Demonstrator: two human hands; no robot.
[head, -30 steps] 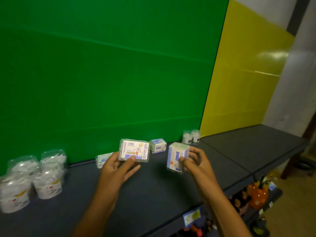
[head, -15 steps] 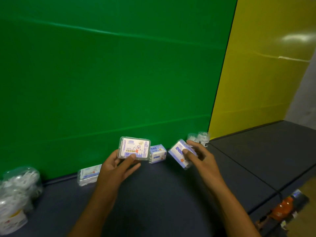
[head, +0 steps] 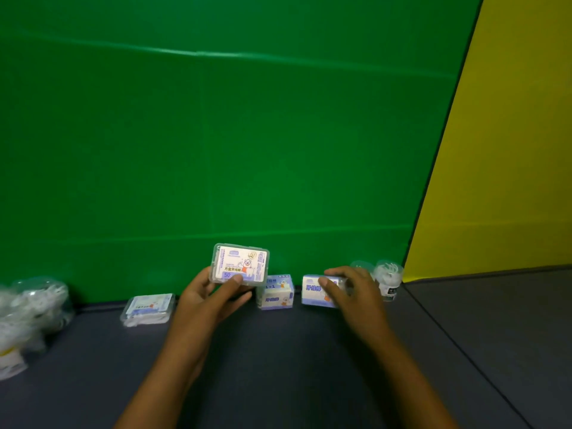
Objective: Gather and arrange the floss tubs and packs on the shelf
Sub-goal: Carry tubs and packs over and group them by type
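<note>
The left hand (head: pixel 202 300) is holding a flat, clear plastic floss box with a white and blue label (head: pixel 240 264) up above the dark grey shelf (head: pixel 278 366), its label facing the camera. The thumb is pressing on the lower front edge of the box and the fingers are curling behind it, so this grip is closed around the box. The right hand (head: pixel 356 294) is reaching forward and wrapping its fingers over a small white and blue floss pack (head: pixel 315 291), which is lying on its side at the back of the shelf, close to the green wall (head: pixel 216 134); this grip is closed on the pack.

Between the two hands, a second small white and blue floss pack (head: pixel 276 293) is sitting on the shelf against the wall, just beside the held pack but apart from it. To the left, a flat clear floss box lying down (head: pixel 148 308) is resting on the shelf near the wall. At the far left edge, clear round floss tubs (head: pixel 34 305) are standing bunched together, blurred. Just right of the right hand, two small clear tubs with dark labels (head: pixel 388 278) are standing in the corner where the green wall is meeting the yellow wall (head: pixel 510 165).
</note>
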